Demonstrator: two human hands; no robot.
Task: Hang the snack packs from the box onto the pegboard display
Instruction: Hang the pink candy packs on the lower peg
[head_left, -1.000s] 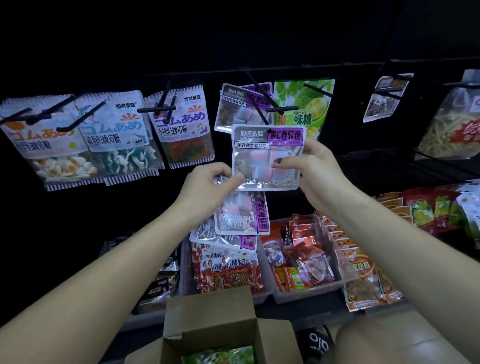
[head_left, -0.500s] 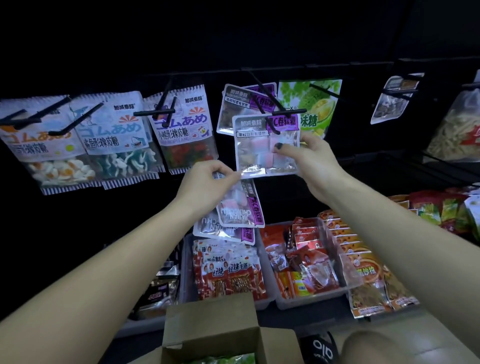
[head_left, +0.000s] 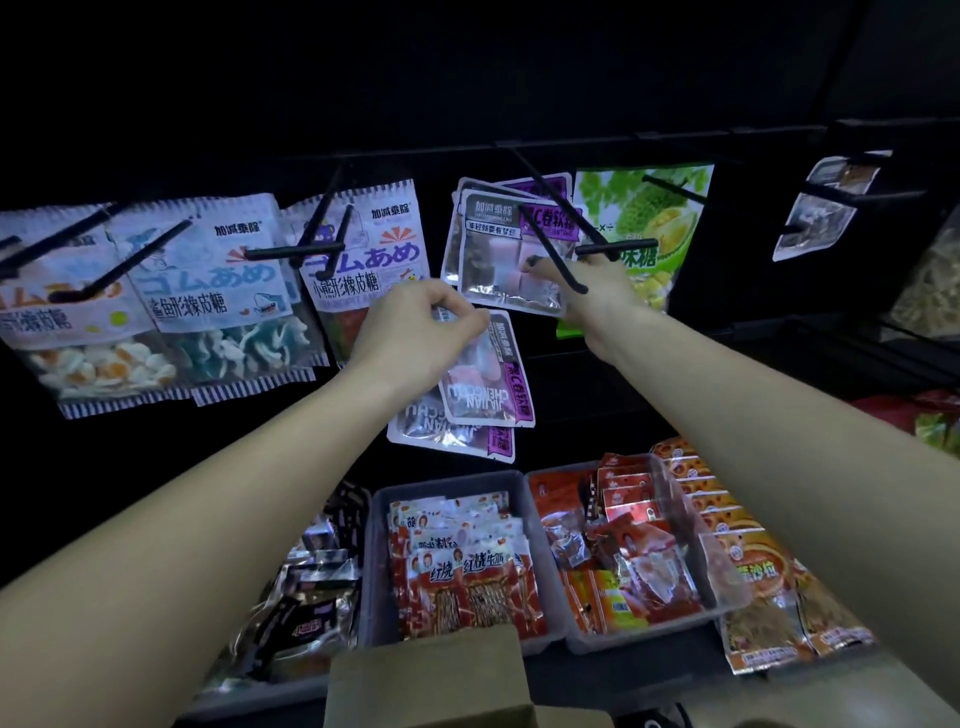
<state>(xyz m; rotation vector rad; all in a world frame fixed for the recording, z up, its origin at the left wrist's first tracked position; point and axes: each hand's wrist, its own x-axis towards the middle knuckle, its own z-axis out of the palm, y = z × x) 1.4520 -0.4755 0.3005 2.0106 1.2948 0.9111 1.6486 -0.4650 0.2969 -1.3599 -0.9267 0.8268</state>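
Silver foil with a purple band marks the soft-candy pack (head_left: 506, 254) now threaded on the black peg (head_left: 550, 236) near the middle of the pegboard display (head_left: 753, 249), in front of at least one matching pack already hung there. Its lower right corner is pinched by the right hand (head_left: 582, 283), so it is judged not yet released and pushed back. Just below, two or more like packs (head_left: 480, 387) are gripped in the closed left hand (head_left: 415, 332), dangling and waiting their turn. Toward the left edge of the display, gummy packs (head_left: 208, 291) are seen hung on their pegs, and a green durian candy pack (head_left: 644, 228) hangs just right of the working peg. At the bottom edge, only a flap of the cardboard box (head_left: 431, 675) is visible, so what is left inside cannot be told. The task is judged under way, with several packs outstanding.
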